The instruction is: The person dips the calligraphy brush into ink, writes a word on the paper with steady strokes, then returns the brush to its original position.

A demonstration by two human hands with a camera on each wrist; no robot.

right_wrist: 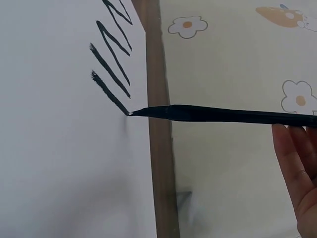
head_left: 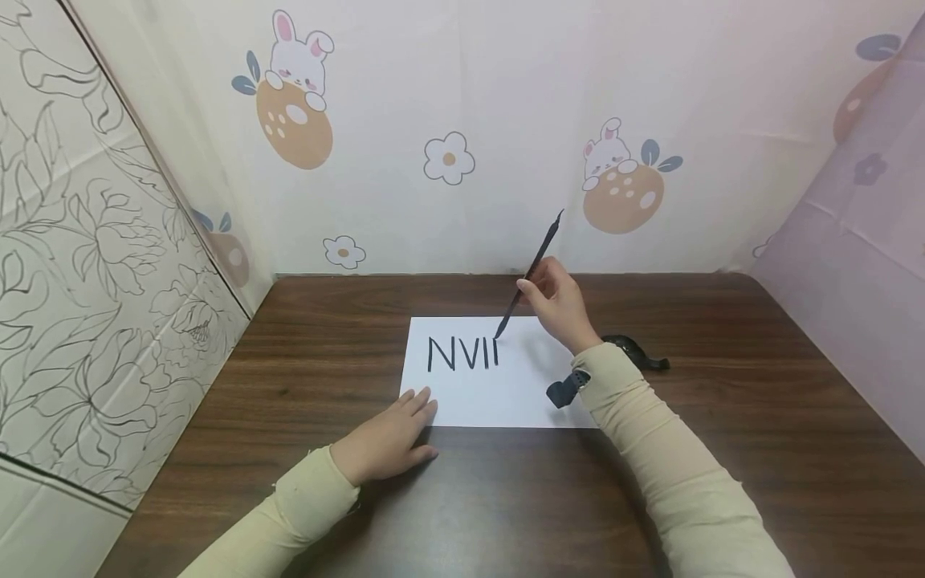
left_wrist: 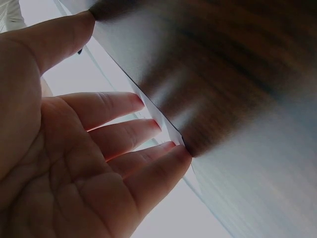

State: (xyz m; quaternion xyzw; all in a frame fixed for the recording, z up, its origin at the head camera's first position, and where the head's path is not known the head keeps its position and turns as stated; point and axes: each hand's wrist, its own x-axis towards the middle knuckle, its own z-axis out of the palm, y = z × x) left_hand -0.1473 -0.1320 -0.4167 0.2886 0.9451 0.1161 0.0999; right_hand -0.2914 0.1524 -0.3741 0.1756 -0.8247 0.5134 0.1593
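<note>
My right hand (head_left: 560, 305) pinches a slim black brush (head_left: 540, 255) partway up its handle, and the brush slants down to the left. Its tip touches the white paper (head_left: 477, 401) at the top of the last stroke, as the right wrist view also shows. Black brush marks (head_left: 462, 353) on the sheet read like an N, a V and two upright strokes. At the paper's lower left corner rests my left hand (head_left: 390, 437), fingers extended over the edge and thumb spread on the wood. In the left wrist view its palm and fingers (left_wrist: 119, 139) show from below.
A glossy black object (head_left: 632, 351) with a short curved end lies right of the paper, partly hidden by my right forearm. The brown wooden table (head_left: 303, 345) meets a curtain (head_left: 506, 96) printed with rabbits and flowers. A flower-patterned panel (head_left: 94, 241) stands at left.
</note>
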